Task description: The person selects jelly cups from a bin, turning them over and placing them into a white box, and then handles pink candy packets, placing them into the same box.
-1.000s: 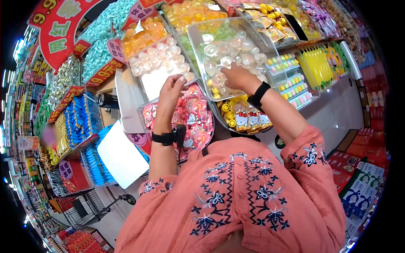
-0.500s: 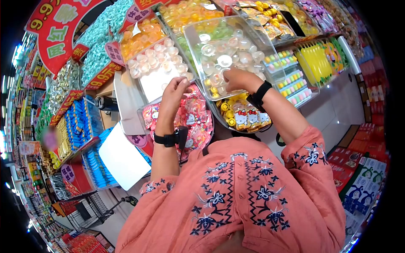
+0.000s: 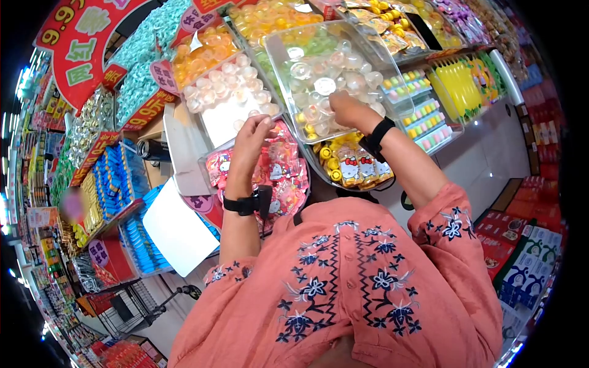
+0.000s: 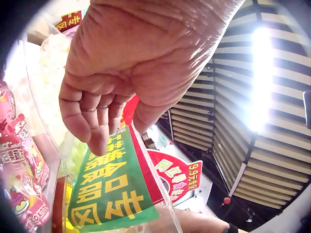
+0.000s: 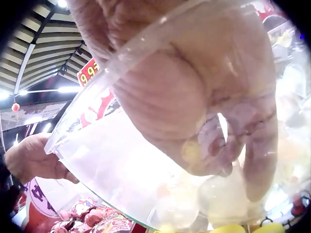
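Observation:
A clear bin (image 3: 274, 61) holds pale, round jelly cups (image 3: 354, 82). My right hand (image 3: 356, 114) is inside it, fingers pointing down into the cups; in the right wrist view my right hand (image 5: 194, 92) shows through the clear wall, thumb and a finger beside a whitish cup (image 5: 221, 199). Whether they pinch it I cannot tell. My left hand (image 3: 250, 142) hangs with loosely bent fingers near the front edge of a bin of pinkish-white cups (image 3: 227, 86), above pink packets (image 3: 282, 178). Nothing shows inside my left hand (image 4: 141, 58) in the left wrist view.
Yellow packets (image 3: 359, 165) lie below the clear bin, with orange jelly cups (image 3: 202, 54) behind to the left. A dark phone-like object (image 3: 424, 32) and pastel candies (image 3: 426, 126) are on the right. A white sheet (image 3: 180, 228) and a dark bottle (image 3: 153, 150) are on the left.
My right hand has drawn slightly back and right within the clear bin, its fingers more bent. The left hand stays nearly in place.

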`<action>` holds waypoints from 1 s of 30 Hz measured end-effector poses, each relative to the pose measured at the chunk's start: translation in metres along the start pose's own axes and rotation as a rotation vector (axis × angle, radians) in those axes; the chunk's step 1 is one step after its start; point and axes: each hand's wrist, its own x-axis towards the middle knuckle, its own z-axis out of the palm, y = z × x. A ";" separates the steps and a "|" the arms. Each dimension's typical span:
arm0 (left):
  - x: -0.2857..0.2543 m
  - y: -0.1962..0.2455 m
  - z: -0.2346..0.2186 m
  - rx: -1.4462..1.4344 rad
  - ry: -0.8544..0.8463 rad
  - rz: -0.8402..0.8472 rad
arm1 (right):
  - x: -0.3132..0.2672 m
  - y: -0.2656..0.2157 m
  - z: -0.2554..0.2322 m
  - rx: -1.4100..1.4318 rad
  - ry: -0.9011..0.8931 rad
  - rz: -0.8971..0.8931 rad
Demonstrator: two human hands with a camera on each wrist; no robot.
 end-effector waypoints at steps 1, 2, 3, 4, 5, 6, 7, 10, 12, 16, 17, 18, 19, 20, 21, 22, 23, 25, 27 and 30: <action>0.000 0.000 0.000 0.003 0.003 -0.003 | -0.005 -0.004 -0.005 0.001 0.033 0.026; -0.001 0.001 0.001 0.002 0.007 -0.005 | -0.004 -0.001 0.000 0.000 0.057 0.047; -0.001 0.001 0.001 0.001 0.011 -0.007 | -0.002 0.002 0.007 0.000 0.081 0.068; -0.001 0.002 0.002 0.000 0.015 -0.009 | 0.001 0.005 0.011 -0.001 0.105 0.089; -0.001 0.001 0.002 -0.002 0.008 -0.008 | 0.001 0.006 0.008 0.016 0.064 0.077; -0.002 0.000 0.001 -0.005 0.001 -0.008 | 0.001 0.007 0.003 0.035 0.023 0.065; -0.001 0.000 0.001 -0.007 -0.007 -0.007 | 0.001 0.008 -0.001 0.053 -0.016 0.054; -0.003 0.001 0.002 -0.005 -0.011 -0.001 | 0.006 0.019 0.006 0.050 -0.008 0.026; -0.003 0.002 0.002 -0.025 -0.009 -0.010 | 0.000 0.007 -0.023 0.184 -0.176 0.143; -0.008 0.008 0.002 -0.026 -0.008 -0.013 | -0.002 0.018 -0.039 0.421 -0.296 0.269; -0.008 0.009 0.003 -0.029 0.003 -0.009 | -0.008 0.020 -0.043 0.505 -0.231 0.264; -0.007 0.010 0.003 -0.040 0.001 0.000 | -0.012 0.022 -0.048 0.597 -0.234 0.243; -0.006 0.011 0.003 -0.052 0.000 0.009 | -0.014 0.023 -0.053 0.689 -0.236 0.220; -0.006 0.012 0.004 -0.063 0.001 0.019 | -0.016 0.023 -0.060 0.779 -0.238 0.195; -0.005 0.014 0.005 -0.095 -0.011 0.025 | -0.025 0.012 -0.071 0.850 -0.220 0.195; -0.005 0.018 0.007 -0.107 -0.028 0.052 | -0.029 0.006 -0.075 0.938 -0.201 0.182; -0.006 0.023 0.011 -0.118 -0.044 0.081 | -0.033 0.002 -0.077 1.027 -0.183 0.166; -0.009 0.035 0.020 -0.137 -0.072 0.131 | -0.039 -0.009 -0.078 1.202 -0.180 0.136; -0.013 0.048 0.032 -0.154 -0.102 0.178 | -0.043 -0.022 -0.077 1.374 -0.209 0.107; -0.019 0.060 0.046 -0.037 -0.131 0.319 | -0.048 -0.041 -0.077 1.528 -0.219 0.063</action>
